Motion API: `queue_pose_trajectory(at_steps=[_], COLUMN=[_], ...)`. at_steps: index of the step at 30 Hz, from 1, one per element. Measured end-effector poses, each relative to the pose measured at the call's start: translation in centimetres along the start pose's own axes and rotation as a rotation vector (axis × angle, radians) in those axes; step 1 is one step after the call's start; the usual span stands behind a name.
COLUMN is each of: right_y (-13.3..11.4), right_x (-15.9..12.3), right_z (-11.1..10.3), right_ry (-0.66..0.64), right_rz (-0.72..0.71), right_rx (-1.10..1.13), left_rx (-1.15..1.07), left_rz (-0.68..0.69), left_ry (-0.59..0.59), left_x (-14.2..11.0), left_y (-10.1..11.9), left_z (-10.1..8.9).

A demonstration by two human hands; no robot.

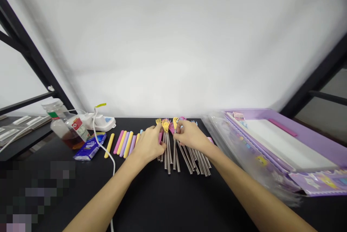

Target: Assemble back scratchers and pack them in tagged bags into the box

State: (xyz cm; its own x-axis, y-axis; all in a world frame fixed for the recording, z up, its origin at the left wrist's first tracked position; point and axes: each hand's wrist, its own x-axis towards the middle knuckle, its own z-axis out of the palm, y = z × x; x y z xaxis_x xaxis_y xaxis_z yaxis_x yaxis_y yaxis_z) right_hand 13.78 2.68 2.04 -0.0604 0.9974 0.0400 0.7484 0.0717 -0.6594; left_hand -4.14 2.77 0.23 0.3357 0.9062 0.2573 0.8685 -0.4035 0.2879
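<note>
Several metal rods with small coloured claw-shaped heads [173,154] lie side by side on the black table [162,203], heads pointing away from me. My left hand [150,143] rests on the left part of the bundle, fingers curled around a yellow-headed rod [165,125]. My right hand [189,134] lies on the right part of the bundle, its fingers pinched at the heads near a yellow one [175,120]. A row of pastel foam sleeves [123,143] in yellow, pink and purple lies just left of my left hand.
At the left stand a bottle of brown liquid [67,127], a blue packet [90,147] and a white device with a cable [100,121] running toward me. A purple tray with clear bags [276,145] fills the right side. Black shelf struts flank the table.
</note>
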Motion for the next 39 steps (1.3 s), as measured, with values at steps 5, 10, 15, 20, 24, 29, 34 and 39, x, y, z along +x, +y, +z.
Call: queue_pose_trajectory(at_steps=[5, 10, 15, 20, 24, 29, 34, 39], right_y=[1.3, 3.4, 3.8, 2.9, 2.9, 2.5, 1.3, 0.9], right_x=[-0.4, -1.1, -2.2, -3.0, -2.9, -2.3, -1.9, -1.5], right_z=[-2.2, -3.2, -2.6, -0.2, 1.7, 1.8, 2.2, 2.8], right_ry=[0.079, 0.140, 0.108, 0.052, 0.072, 0.108, 0.075, 0.088], right_rz=[0.013, -0.002, -0.071, -0.205, -0.309, -0.251, -0.131, -0.086], right_rx=[0.180, 0.172, 0.068, 0.032, -0.019, -0.172, -0.326, -0.324], left_rx=[-0.035, -0.280, -0.880, -1.332, -1.213, -0.758, -0.460, -0.392], left_rz=[0.039, -0.051, -0.223, -0.281, -0.249, -0.146, -0.109, -0.048], left_ry=[0.027, 0.085, -0.054, -0.260, -0.250, -0.087, -0.056, -0.083], left_x=[0.5, 0.7, 0.3, 0.0, -0.1, -0.2, -0.7, -1.2], left_y=[-0.5, -1.3, -1.7, -1.0, -0.2, 0.1, 0.4, 0.8], left_z=[-0.2, -1.7, -3.2, -2.1, -1.6, -0.9, 0.6, 1.2])
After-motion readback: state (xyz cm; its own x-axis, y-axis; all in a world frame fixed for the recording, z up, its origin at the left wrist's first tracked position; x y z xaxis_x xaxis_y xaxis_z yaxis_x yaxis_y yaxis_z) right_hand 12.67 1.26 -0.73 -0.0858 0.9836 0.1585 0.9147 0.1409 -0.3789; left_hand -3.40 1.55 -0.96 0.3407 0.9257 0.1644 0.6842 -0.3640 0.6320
